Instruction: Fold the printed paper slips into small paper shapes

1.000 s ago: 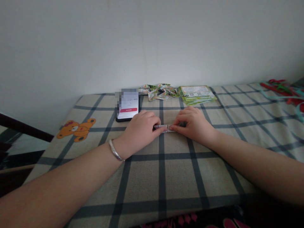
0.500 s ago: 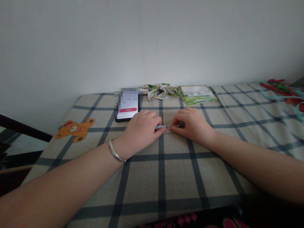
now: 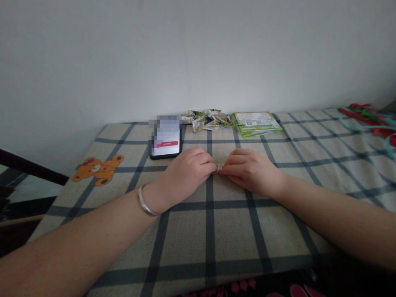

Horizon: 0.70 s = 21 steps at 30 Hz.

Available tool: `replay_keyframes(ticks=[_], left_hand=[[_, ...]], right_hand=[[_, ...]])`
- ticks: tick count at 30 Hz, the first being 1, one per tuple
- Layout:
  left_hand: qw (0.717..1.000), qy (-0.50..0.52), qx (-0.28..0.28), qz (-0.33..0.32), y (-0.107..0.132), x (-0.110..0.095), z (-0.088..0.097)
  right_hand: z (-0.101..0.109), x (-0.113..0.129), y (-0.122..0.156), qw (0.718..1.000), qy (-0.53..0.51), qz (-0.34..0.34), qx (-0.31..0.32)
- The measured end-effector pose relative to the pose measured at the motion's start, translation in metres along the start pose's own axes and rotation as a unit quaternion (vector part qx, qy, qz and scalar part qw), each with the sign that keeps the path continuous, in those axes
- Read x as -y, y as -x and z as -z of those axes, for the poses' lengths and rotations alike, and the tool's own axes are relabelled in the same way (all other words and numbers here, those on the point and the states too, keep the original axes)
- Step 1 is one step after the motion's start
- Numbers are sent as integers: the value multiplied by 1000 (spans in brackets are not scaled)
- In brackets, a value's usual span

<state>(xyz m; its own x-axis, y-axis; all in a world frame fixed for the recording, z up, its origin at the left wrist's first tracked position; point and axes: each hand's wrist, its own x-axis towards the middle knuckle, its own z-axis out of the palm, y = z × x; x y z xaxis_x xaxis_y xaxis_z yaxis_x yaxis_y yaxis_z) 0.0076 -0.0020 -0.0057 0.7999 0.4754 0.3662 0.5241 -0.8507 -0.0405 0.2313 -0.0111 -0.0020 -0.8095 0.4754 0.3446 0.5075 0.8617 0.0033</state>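
Between my two hands is a small folded strip of printed paper (image 3: 219, 167), mostly covered by my fingers. My left hand (image 3: 192, 167), with a silver bangle on its wrist, has its fingers closed at the strip's left end. From the other side, my right hand (image 3: 252, 169) pinches the right end of the same strip. Both hands rest low over the checked tablecloth (image 3: 185, 239). Behind them lie several folded paper pieces (image 3: 213, 120) with pointed corners, and next to these a stack of green printed leaflets (image 3: 258, 123).
A phone (image 3: 167, 138) with a lit screen lies just beyond my left hand. An orange bear picture (image 3: 98, 169) is at the left of the cloth. Red, green and pale blue cords (image 3: 371, 119) lie at the far right. A wall (image 3: 198, 57) borders the back.
My fingers have drawn closer over the strip, so less of it shows. Both hands have shifted slightly toward me, and the right hand has turned more palm-down.
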Motion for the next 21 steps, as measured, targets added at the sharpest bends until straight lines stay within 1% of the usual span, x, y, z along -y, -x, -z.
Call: replay_keyframes(ticks=[4,8,12,17,21], left_hand=[[999,-35,28,-30,1,1,1],[994,-77,65,-43,3,-2,8],[991,-89,96,-26,6,-7,18],[987,-91,128,-19,6,-11,27],[979,-120,163,-5,4,-13,32]], right_hand=[[5,3,1,999,15,-9,30],[8,3,3,998,23,-6,62],[10,3,5,997,23,5,69],[13,2,8,997,27,-30,60],[15,2,10,995,54,-26,74]])
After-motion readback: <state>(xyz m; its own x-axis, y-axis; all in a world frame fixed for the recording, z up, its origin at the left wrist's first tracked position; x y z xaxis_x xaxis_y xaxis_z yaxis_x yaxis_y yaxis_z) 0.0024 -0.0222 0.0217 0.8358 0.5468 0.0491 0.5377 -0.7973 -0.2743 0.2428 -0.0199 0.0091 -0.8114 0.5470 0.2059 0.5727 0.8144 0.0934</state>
